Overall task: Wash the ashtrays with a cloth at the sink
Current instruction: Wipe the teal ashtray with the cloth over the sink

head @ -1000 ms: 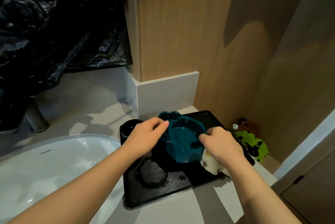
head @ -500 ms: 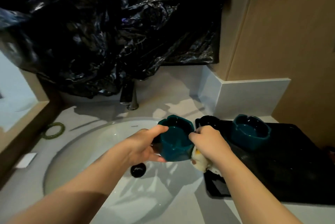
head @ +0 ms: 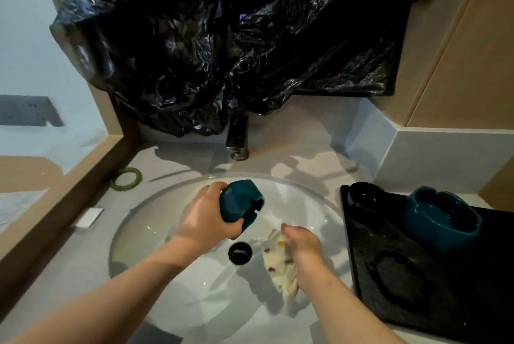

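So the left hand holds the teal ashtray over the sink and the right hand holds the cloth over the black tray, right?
Not quite: the head view shows the right hand holding the cloth over the sink, not over the black tray. The left hand does hold the teal ashtray over the sink.

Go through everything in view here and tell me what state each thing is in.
Left hand: grips teal ashtray
Teal ashtray: tipped sideways over sink
Right hand: holds cloth
Cloth: bunched, over sink
Other teal ashtray: upright on tray
Black ashtray: upright on tray
Faucet: no water seen
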`<action>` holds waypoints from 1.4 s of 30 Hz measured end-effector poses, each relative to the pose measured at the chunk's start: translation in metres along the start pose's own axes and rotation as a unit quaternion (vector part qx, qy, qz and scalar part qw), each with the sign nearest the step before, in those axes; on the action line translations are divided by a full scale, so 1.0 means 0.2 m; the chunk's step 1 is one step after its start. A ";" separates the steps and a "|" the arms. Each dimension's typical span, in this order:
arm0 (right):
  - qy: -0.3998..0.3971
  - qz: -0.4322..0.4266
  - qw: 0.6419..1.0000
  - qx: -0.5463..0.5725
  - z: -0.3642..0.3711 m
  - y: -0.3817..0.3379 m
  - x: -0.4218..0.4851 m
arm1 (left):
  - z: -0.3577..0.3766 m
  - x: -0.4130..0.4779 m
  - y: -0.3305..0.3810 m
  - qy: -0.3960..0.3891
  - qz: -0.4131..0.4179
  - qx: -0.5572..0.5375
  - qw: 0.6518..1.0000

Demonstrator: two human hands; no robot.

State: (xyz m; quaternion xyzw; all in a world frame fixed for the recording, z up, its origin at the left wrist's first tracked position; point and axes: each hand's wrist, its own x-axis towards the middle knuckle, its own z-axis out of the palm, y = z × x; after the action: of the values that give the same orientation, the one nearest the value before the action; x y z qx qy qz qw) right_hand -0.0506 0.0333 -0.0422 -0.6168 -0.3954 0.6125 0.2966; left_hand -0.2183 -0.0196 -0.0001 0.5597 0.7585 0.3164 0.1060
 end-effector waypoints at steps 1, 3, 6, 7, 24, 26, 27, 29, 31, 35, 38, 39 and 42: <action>0.000 0.017 1.000 0.012 0.00 0.02 0.00 | 0.00 0.00 -0.02 -0.002 0.041 0.041 0.998; -0.001 0.039 0.997 0.061 -0.01 0.04 0.01 | 0.00 0.00 -0.05 -0.025 0.129 0.115 0.985; 0.007 0.040 0.993 0.114 -0.02 0.04 0.03 | 0.01 0.02 -0.09 -0.049 0.269 0.240 0.932; 0.003 0.047 0.991 0.127 -0.02 0.05 0.03 | 0.02 0.02 -0.10 -0.043 0.298 0.270 0.914; -0.062 -0.200 0.958 -0.197 0.06 0.08 -0.02 | 0.31 -0.13 -0.02 -0.019 -0.374 -0.446 0.813; -0.040 -0.269 0.920 -0.282 0.10 0.12 -0.02 | 0.31 -0.14 -0.01 -0.017 -0.363 -0.454 0.814; -0.026 -0.281 0.928 -0.243 0.11 0.13 -0.01 | 0.31 -0.15 0.00 -0.011 -0.353 -0.450 0.821; 0.028 -0.268 0.952 -0.143 0.11 0.11 -0.02 | 0.30 -0.16 0.03 0.007 -0.314 -0.431 0.846; 0.080 -0.194 0.969 -0.133 0.10 0.10 -0.01 | 0.28 -0.18 0.06 0.024 -0.263 -0.410 0.873; 0.030 -0.034 0.984 -0.172 0.07 0.11 -0.01 | 0.28 -0.19 0.07 0.040 -0.212 -0.382 0.898; -0.013 -0.079 0.995 0.054 0.07 0.07 -0.05 | 0.27 -0.18 0.07 0.045 -0.228 -0.390 0.891; -0.001 -0.120 0.990 0.069 0.07 0.07 -0.06 | 0.27 -0.18 0.07 0.046 -0.235 -0.392 0.888; -0.050 -0.216 0.974 0.051 0.06 0.04 -0.10 | 0.26 -0.18 0.05 0.052 -0.264 -0.408 0.872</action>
State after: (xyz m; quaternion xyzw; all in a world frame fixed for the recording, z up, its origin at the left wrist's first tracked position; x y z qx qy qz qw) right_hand -0.0599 0.0106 -0.0400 -0.4693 -0.5018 0.5832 0.4334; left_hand -0.1704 -0.0310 -0.0410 0.2280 0.6858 0.5870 0.3649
